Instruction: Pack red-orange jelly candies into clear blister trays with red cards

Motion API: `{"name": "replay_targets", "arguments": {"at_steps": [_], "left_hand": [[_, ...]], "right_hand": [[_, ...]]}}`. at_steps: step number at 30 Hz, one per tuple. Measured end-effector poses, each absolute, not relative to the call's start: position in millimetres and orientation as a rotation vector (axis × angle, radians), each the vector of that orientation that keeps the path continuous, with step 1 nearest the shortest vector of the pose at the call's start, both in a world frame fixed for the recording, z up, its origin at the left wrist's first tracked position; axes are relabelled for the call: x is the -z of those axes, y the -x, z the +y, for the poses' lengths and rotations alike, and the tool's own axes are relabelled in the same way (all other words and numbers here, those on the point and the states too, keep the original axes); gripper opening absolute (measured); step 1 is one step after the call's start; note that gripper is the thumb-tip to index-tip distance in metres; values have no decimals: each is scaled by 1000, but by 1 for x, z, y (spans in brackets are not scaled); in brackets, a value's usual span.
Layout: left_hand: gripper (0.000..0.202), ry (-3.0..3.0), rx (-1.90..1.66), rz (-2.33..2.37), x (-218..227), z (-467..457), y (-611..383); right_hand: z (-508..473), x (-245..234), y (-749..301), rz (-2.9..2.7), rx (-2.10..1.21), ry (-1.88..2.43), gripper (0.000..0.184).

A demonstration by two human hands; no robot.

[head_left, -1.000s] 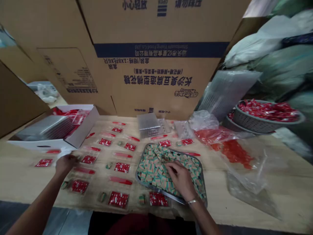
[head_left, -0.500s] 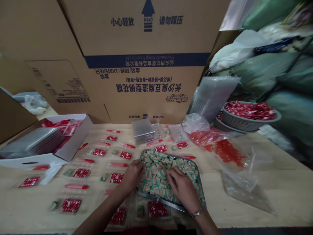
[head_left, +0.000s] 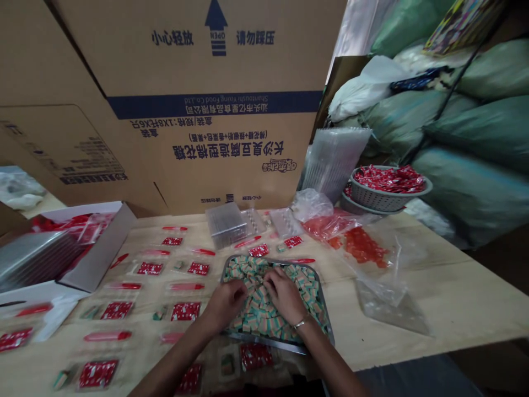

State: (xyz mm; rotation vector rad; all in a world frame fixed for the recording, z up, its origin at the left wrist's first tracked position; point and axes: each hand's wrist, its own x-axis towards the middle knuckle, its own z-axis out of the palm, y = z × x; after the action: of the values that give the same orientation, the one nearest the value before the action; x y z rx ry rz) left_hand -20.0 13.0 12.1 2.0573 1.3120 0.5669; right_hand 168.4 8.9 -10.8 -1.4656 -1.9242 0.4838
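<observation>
A metal tray point(head_left: 321, 298) heaped with small green-and-tan striped blocks point(head_left: 264, 320) stands in front of me. My left hand point(head_left: 226, 303) is over its left side, fingers curled in and thumb near the fingertips; whatever they may hold is hidden. Bent downward, the fingers of my right hand point(head_left: 284, 293) touch the blocks near the tray's middle, and their tips are partly hidden. Clear plastic trays lie to the left, many holding a red printed sachet point(head_left: 185, 311), a red tube-like stick point(head_left: 107, 336) and a striped block point(head_left: 61, 379).
A large cardboard box point(head_left: 198, 66) rises behind the table. At left is a white box point(head_left: 103, 248) with stacked clear trays. Further right are a bag of red pieces point(head_left: 363, 245), a grey basket point(head_left: 384, 196) of red sachets, and green sacks point(head_left: 467, 187).
The view has turned to the right, so the table contents sit further left. My right hand has moved toward the tray's back and closer to my left hand, whose fingers are now more curled.
</observation>
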Motion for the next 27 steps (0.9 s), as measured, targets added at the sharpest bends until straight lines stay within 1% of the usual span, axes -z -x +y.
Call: {"name": "replay_targets", "arguments": {"at_steps": [3,5,9,11,13,15,16,20,23,27], "left_hand": [[17,-2159,-564,1290,-20,15,4],[15,-2255,-483,1313,-19,15,-12],[19,-2297,-315,1373,-8,15,-33],[22,-2204,-394,1374,-1,14,-33],[30,-2008,-539,1378,4,12,-28],[36,-1728,-684,1329,6,11,-24],[36,-1591,-741,1277,7,10,-23],[32,-1233,-844,1111,4,7,-26],[31,-1162,-838,1092,3,3,-28],[10,-1276,-779,1092,9,-7,-21]], "right_hand": [[-2,11,-180,-1827,-603,1450,13],[-14,11,-189,-1803,-691,1484,15],[-35,15,-202,-1757,-705,1615,26],[-41,18,-206,-1664,-767,1603,22],[-43,17,-207,-1548,-873,1523,17],[-42,14,-205,-1440,-963,1435,19],[-41,11,-203,-1396,-1008,1395,19],[-34,0,-189,-1308,-1165,1279,21],[-34,0,-181,-1332,-1097,1292,18],[-45,10,-176,-1429,-948,1332,20]]}}
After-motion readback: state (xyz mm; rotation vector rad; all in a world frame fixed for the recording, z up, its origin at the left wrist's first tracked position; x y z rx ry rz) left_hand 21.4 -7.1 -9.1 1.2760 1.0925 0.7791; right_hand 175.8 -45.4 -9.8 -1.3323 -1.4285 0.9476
